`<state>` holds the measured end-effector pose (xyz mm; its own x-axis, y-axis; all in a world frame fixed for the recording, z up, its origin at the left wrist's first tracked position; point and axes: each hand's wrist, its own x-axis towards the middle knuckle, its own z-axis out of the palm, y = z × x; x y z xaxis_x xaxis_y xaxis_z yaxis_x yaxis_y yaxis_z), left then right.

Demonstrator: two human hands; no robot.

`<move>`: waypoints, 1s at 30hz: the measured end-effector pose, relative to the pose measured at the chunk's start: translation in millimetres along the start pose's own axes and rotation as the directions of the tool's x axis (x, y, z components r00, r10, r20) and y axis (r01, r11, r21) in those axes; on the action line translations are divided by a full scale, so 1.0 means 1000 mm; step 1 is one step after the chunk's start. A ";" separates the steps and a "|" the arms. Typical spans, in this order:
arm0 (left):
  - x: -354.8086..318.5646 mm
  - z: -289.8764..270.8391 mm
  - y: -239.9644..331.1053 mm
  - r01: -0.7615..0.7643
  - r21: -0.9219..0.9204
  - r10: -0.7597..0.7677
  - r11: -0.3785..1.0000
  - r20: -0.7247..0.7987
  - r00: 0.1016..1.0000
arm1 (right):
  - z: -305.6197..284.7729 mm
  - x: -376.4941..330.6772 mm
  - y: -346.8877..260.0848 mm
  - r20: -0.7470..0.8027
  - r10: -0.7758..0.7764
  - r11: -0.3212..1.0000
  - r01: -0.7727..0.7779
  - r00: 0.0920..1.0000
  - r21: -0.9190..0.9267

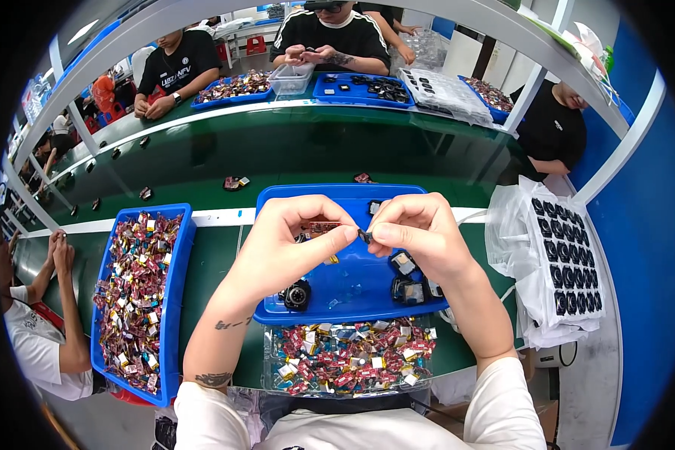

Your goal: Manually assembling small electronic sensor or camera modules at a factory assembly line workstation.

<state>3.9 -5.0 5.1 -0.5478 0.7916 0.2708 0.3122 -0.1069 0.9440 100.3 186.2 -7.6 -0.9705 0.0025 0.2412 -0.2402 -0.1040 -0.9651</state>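
Pinched between the thumb and fingers of our right hand (421, 229) is a small black part (365, 236), held over the central blue tray (345, 285). Our left hand (283, 244) meets it there, thumb and forefinger drawn together at the same black part, with a red circuit board (322, 226) caught behind that thumb, also above the tray. How firmly each fingertip presses, we cannot tell.

Inside the central tray, toward its near left corner, we have a black round-lensed housing (297, 295); near its right side lie a dark square housing (410, 291) and a pale-faced square piece (403, 262). Directly on the near side of that tray, a clear plastic tray (269, 360) is heaped with red boards carrying wires and white pieces.

Left of the central tray we see a long blue tray (175, 315), filled with similar boards. To its right, a white molded tray (541, 281) carries rows of round black units (574, 251). Beyond it runs a green conveyor belt (300, 150) with a few scattered pieces, and past the belt a co-worker in a black shirt (331, 34) handles something small above a far blue tray (337, 96).
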 end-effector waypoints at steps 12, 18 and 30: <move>0.000 0.000 -0.005 -0.089 -0.042 0.091 0.995 0.033 0.995 | 0.003 0.002 0.004 -0.016 0.040 0.998 -0.039 0.999 0.056; -0.001 -0.003 0.002 -0.018 -0.114 0.016 0.993 -0.021 1.000 | 0.004 0.001 -0.001 -0.065 -0.248 0.778 0.159 0.967 -0.607; 0.001 -0.013 0.003 -0.106 0.205 0.165 0.973 -0.297 0.940 | 0.013 -0.004 -0.016 0.080 -0.148 0.617 0.156 0.986 -0.771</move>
<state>-5.8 -12.0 11.2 -0.6940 0.5481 0.4668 0.5211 -0.0649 0.8510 108.2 174.4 8.3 -0.9193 -0.0621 0.3887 -0.3166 0.7034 -0.6364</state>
